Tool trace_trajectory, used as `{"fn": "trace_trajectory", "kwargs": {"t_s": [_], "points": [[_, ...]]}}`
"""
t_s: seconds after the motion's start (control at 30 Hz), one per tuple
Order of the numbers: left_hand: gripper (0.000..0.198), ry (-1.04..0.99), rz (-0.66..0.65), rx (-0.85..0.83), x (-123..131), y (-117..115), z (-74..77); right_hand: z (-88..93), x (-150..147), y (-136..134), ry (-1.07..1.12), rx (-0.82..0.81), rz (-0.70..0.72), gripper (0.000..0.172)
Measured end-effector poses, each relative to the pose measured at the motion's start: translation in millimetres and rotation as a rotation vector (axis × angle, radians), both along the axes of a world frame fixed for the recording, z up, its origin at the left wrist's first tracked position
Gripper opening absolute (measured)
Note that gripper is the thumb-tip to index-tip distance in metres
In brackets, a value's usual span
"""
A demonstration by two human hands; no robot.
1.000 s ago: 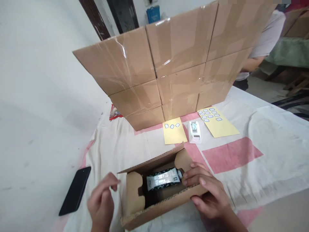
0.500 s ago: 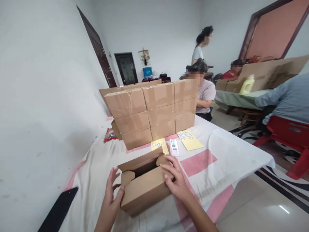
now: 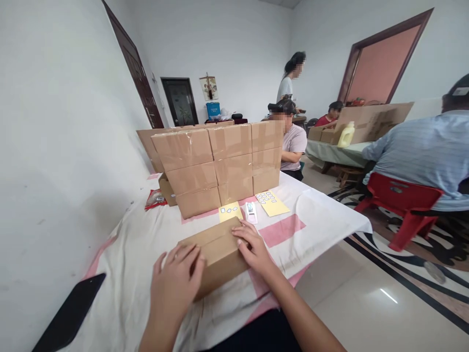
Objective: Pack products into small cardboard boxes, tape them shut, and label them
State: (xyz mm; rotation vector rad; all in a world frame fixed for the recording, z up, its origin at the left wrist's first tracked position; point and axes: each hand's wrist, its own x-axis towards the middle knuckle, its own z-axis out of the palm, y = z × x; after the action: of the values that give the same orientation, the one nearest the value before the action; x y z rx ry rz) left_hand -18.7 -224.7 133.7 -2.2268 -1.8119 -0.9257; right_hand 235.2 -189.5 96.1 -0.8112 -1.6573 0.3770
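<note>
A brown cardboard box (image 3: 218,242) lies on the cloth-covered table in front of me, its top flap folded down flat. My left hand (image 3: 178,276) holds the box's left end, fingers bent over the top edge and thumb towards the front. At the right end, my right hand (image 3: 252,247) grips the box with fingers on the top and thumb at the front edge. The inside of the box is hidden.
Stacked, taped cardboard boxes (image 3: 232,166) stand behind. Yellow cards (image 3: 274,208) with small labels and a white device (image 3: 251,213) lie before them. A black phone-like slab (image 3: 69,313) is at left. Other people sit nearby, one on a red chair (image 3: 403,193).
The box's open top has been closed by its flap. My left hand has moved from the side up onto the top edge. The view has turned slightly right.
</note>
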Motion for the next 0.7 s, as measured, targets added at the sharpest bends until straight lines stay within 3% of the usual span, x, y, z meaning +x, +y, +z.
{"fn": "trace_trajectory", "kwargs": {"t_s": [0.07, 0.17, 0.33, 0.53, 0.7], "points": [[0.04, 0.111, -0.071, -0.016, 20.7, -6.7, 4.4, 0.2, -1.3, 1.5, 0.005, 0.031, -0.014, 0.026], [0.054, 0.197, -0.145, -0.027, 41.1, -8.3, -2.5, 1.2, -4.1, 1.4, -0.002, 0.049, -0.025, 0.026], [0.052, 0.224, -0.081, 0.005, 46.0, -8.2, -13.4, 2.2, 5.2, 7.1, 0.01, -0.039, -0.007, 0.029], [0.051, 0.194, -0.065, 0.005, 45.4, -13.8, -10.4, -4.9, 63.6, 53.6, 0.281, -0.478, -0.336, 0.034], [0.05, 0.195, -0.073, 0.054, 44.9, -11.9, -15.4, -12.2, 92.5, 97.3, 0.228, -0.762, -0.361, 0.023]]}}
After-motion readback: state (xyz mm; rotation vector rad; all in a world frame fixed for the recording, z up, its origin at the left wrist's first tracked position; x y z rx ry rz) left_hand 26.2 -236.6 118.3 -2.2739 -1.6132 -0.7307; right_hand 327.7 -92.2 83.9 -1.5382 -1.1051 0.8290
